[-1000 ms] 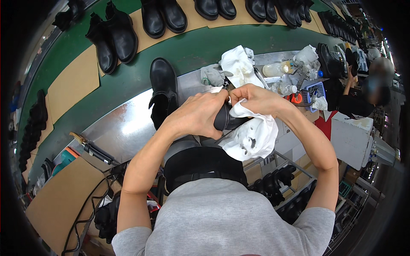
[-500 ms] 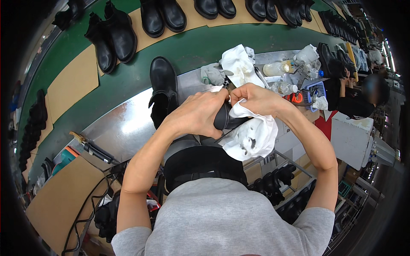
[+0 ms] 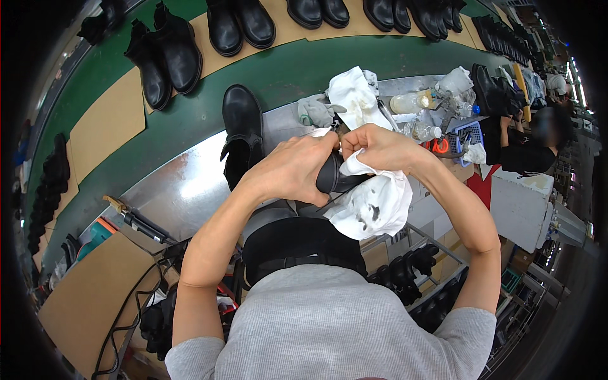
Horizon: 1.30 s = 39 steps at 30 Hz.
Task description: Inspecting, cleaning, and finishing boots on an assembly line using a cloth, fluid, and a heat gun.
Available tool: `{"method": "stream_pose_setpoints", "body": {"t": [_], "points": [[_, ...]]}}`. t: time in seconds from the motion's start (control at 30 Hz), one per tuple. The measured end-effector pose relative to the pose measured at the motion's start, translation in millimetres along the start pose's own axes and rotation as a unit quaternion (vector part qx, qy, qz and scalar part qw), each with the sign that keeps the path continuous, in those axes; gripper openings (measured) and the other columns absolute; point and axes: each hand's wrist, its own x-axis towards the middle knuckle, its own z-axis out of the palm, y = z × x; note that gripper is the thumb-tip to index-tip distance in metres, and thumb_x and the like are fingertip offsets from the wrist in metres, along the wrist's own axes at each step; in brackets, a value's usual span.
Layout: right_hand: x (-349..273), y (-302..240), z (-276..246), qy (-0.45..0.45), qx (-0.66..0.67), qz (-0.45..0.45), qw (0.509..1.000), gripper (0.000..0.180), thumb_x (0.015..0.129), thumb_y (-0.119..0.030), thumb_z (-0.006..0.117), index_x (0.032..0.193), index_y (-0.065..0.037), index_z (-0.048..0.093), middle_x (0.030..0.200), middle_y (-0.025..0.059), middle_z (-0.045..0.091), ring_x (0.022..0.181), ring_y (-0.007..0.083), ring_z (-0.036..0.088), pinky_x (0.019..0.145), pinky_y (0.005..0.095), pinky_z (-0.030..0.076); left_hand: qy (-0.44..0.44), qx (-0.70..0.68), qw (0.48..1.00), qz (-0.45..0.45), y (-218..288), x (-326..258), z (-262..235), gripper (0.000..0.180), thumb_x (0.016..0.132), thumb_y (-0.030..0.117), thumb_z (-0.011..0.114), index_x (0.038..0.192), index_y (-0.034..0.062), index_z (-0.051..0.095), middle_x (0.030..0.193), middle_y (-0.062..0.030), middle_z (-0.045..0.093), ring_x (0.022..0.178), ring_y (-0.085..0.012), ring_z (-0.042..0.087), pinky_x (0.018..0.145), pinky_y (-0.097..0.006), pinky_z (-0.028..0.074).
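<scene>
My left hand is wrapped over a black boot, its thumb and fingers gripping the leather. Against the same boot, my right hand pinches a white cloth marked with dark smudges; the rest of the cloth hangs down below the hand. Much of the boot is hidden by both hands and the cloth. Another black boot lies by itself on the metal tabletop, to the left of my hands, toe pointing away.
On the metal tabletop, a stained white cloth, a grey rag and plastic bottles lie beyond my hands. A purple basket stands to the right. Black boots line the green conveyor. A co-worker is at the far right.
My hands, the boot and the cloth hold almost the same place. The boots on the conveyor have shifted very slightly left. At the right, the co-worker has moved a little.
</scene>
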Motion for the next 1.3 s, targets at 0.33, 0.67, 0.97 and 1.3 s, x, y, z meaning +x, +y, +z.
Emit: {"method": "stream_pose_setpoints", "body": {"t": [0.33,0.67,0.97,1.3], "points": [[-3,-6,2,0.038,0.009,-0.044,0.998,0.012,0.069,-0.002,0.062,0.076,-0.004,0.053,0.069,-0.0057,0.050,0.061,0.0019,0.043,0.055,0.0192,0.032,0.027,-0.008,1.000,0.008,-2,2,-6,0.057,0.049,0.020,0.077,0.091,-0.0028,0.045,0.071,-0.0181,0.058,0.077,-0.0389,0.060,0.066,-0.044,0.047],[-17,-30,15,0.108,-0.241,-0.102,0.959,0.028,0.055,-0.004,0.064,0.078,-0.002,0.048,0.059,0.0013,0.045,0.055,0.0112,0.039,0.050,0.0276,0.032,0.011,-0.040,0.999,0.013,-4,7,-10,0.057,0.050,0.019,0.077,0.093,0.0008,0.045,0.075,-0.0191,0.057,0.074,-0.0400,0.058,0.064,-0.043,0.044],[-13,-15,13,0.158,-0.238,-0.219,0.933,0.023,0.061,-0.005,0.062,0.081,0.001,0.052,0.060,0.0089,0.051,0.057,0.0201,0.049,0.054,0.0328,0.040,0.044,-0.041,0.998,0.012,-14,10,-9,0.057,0.049,0.021,0.077,0.093,-0.0016,0.048,0.074,-0.0194,0.060,0.074,-0.0400,0.061,0.067,-0.043,0.048],[-16,-13,11,0.131,-0.155,-0.179,0.963,0.018,0.066,0.000,0.061,0.083,0.001,0.056,0.071,-0.0004,0.053,0.063,0.0067,0.047,0.057,0.0219,0.039,0.031,-0.028,0.999,-0.004,-8,5,-7,0.056,0.050,0.021,0.076,0.093,-0.0017,0.047,0.075,-0.0201,0.059,0.076,-0.0413,0.060,0.067,-0.044,0.047]]}}
